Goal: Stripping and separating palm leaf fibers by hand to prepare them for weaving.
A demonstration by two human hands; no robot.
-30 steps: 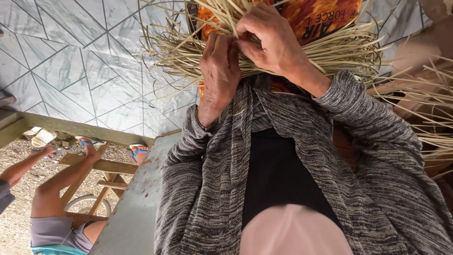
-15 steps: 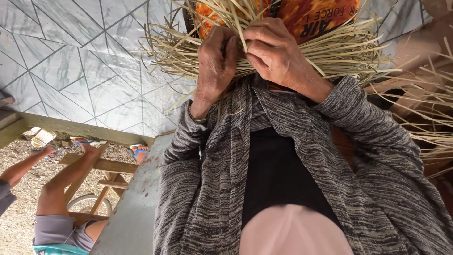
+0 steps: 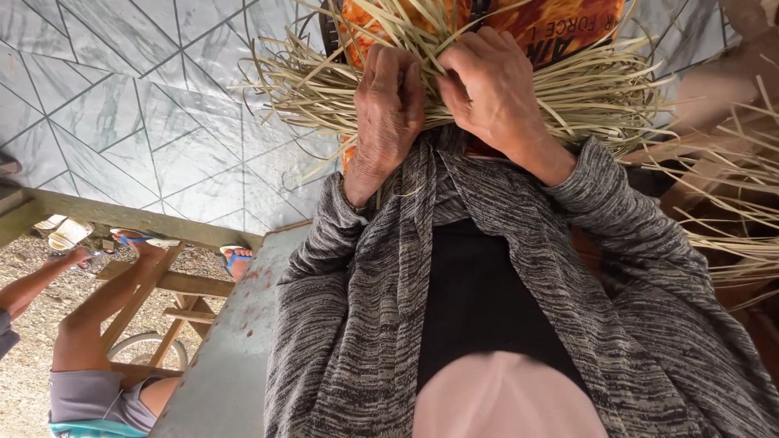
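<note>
A pale tiled floor (image 3: 130,105) lay at the left. Beyond a wooden beam (image 3: 122,217), another person's bare legs (image 3: 97,312) rested on a wooden frame (image 3: 182,284) over gravel (image 3: 32,381).

— From my feed, where do the hands sit?

— I see the left hand (image 3: 388,113) and the right hand (image 3: 497,93) side by side on top of the bundle of strips (image 3: 316,89), which lies across the patterned cloth (image 3: 560,24) on the lap.

— And around them?

— The tiled floor (image 3: 122,105) spreads to the left of the bundle. More loose strips (image 3: 730,235) lie at the right edge. Lower left, beyond the floor's edge, I see another person's legs (image 3: 97,316) resting on a wooden frame (image 3: 191,285).
</note>
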